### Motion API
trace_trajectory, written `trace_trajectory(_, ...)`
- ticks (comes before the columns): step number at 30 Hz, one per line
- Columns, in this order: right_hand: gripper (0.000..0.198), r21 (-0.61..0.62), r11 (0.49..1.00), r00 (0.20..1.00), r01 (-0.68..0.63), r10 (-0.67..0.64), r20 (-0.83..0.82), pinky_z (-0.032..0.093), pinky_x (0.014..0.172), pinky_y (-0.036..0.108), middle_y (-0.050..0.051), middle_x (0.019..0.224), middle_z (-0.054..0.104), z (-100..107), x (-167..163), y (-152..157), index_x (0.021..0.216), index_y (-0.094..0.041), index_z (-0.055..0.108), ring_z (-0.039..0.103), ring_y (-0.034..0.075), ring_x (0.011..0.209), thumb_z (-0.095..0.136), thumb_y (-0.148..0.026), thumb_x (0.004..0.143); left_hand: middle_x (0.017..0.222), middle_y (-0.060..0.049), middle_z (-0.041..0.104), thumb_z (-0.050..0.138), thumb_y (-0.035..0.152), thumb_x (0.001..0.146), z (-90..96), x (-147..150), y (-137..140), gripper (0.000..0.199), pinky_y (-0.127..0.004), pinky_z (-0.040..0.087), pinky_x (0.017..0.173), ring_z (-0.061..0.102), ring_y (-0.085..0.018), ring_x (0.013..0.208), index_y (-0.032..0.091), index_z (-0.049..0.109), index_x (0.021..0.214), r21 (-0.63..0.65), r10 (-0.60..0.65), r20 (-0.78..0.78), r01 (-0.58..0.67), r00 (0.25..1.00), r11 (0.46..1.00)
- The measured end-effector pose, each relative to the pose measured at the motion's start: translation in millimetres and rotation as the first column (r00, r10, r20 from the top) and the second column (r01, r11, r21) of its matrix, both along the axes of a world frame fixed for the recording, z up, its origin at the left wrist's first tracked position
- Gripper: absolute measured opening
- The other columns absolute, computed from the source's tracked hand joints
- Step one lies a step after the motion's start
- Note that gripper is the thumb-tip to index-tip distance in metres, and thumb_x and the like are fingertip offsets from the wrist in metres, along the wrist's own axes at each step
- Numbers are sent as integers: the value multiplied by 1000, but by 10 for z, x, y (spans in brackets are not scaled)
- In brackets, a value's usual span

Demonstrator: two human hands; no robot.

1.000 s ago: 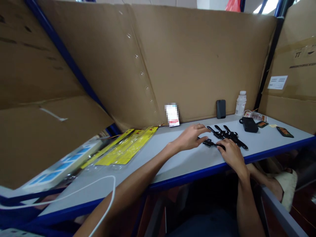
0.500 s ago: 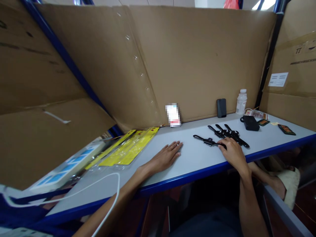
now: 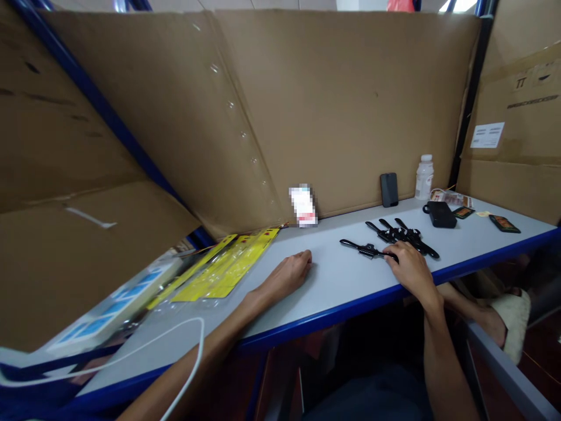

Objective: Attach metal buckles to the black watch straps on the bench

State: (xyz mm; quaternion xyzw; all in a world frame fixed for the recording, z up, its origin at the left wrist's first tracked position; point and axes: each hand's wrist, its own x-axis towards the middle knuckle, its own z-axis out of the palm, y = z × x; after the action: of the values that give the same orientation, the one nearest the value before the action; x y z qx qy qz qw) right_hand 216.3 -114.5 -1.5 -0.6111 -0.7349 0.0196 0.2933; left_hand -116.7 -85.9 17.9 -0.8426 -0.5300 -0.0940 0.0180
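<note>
My right hand [image 3: 409,268] is closed round the right handle of a black spokeshave [image 3: 368,250]. The tool lies on the table, its left handle pointing away to the left. Just behind my right hand, several more black spokeshaves [image 3: 401,234] lie side by side in a bunch, partly overlapped by the hand. My left hand [image 3: 290,272] rests on the tabletop to the left, its fingers curled in, and nothing shows in it.
Yellow-backed clear packages [image 3: 236,266] lie on the table's left side beside a white tray with blue squares [image 3: 116,307]. A bottle [image 3: 423,177], a dark phone [image 3: 389,190] and a black case [image 3: 440,214] stand or lie at the right. Cardboard [image 3: 342,105] walls the back.
My left hand has gone from lying flat with fingers stretched to curled closed. My right hand keeps its hold on the spokeshave. The whole view has shifted slightly.
</note>
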Motion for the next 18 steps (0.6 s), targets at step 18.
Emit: trace_trajectory(18,26,-10,1000,1000,9,-9,-4,44,101,34,8,118,73,9,8,-3,115,-21,76,62,24,117,55,-22,99,78,-2,72,56,7,85,491,581,365,27,-25,45,68,65,-16,72,16,69,107,82,-156,320,137,934,987)
